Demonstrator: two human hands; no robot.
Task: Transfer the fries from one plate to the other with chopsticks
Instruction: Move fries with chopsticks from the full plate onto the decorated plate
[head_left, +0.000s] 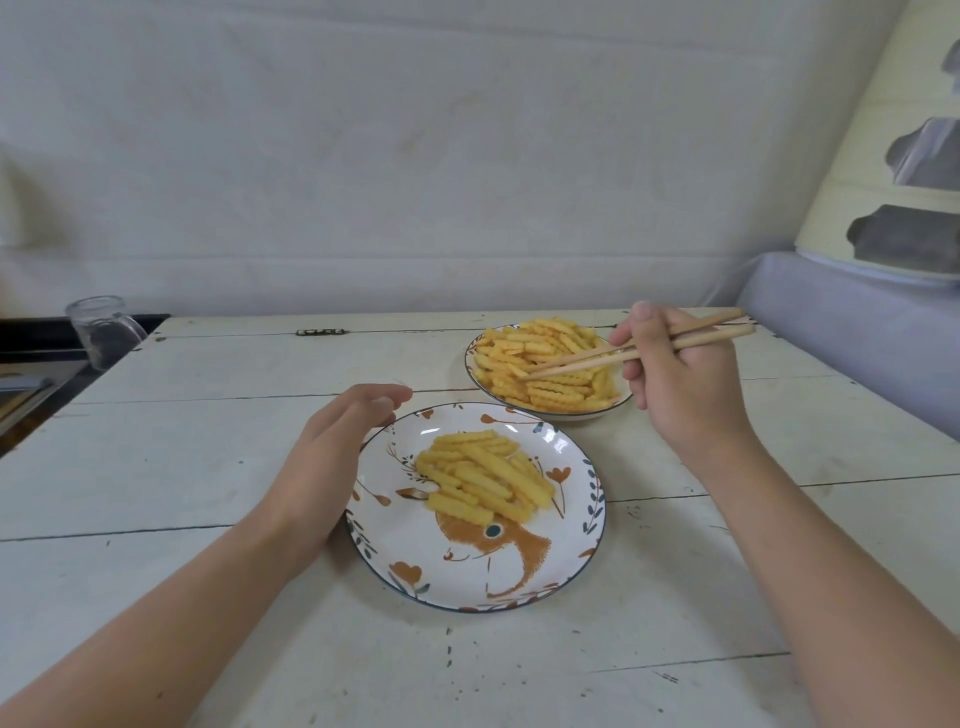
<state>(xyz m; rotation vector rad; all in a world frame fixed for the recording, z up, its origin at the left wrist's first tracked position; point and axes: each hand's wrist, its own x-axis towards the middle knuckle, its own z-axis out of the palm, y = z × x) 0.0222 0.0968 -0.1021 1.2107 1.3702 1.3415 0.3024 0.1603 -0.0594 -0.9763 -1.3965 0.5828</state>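
Wooden chopsticks (636, 349), two; plates, two; hands, two.

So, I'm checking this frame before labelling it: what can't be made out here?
- Whether the chopsticks grip a fry: their tips blend into the far plate's fries.
- Left hand fingertips: blurred at the near plate rim, contact unclear.
- Glass jar contents: small, dim.
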